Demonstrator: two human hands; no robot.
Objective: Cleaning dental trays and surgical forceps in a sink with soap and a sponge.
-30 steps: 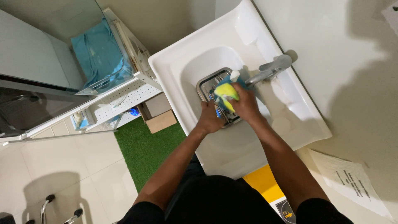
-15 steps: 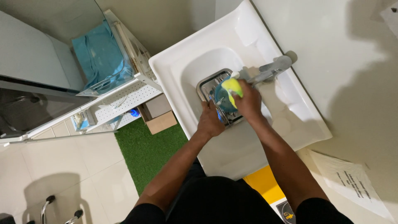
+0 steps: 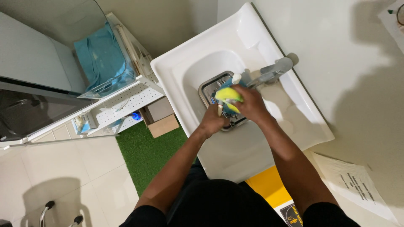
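Observation:
I look straight down into a white sink (image 3: 252, 147). A shiny metal tray (image 3: 209, 86) sits in the basin under the grey faucet (image 3: 271, 71). My right hand (image 3: 251, 104) grips a yellow-and-blue sponge (image 3: 227, 95) and presses it over the tray. My left hand (image 3: 213, 120) holds a thin metal item against the tray's near edge; what it is stays too small to tell.
A white perforated shelf rack (image 3: 122, 103) with a clear bin of blue cloth (image 3: 101, 59) stands left of the sink. A cardboard box (image 3: 162, 122) and green mat (image 3: 145, 153) lie below it. A paper sheet (image 3: 357, 185) hangs on the right wall.
My right hand with the sponge has shifted slightly across the tray, toward the faucet and back. My left hand has stayed at the tray's near edge.

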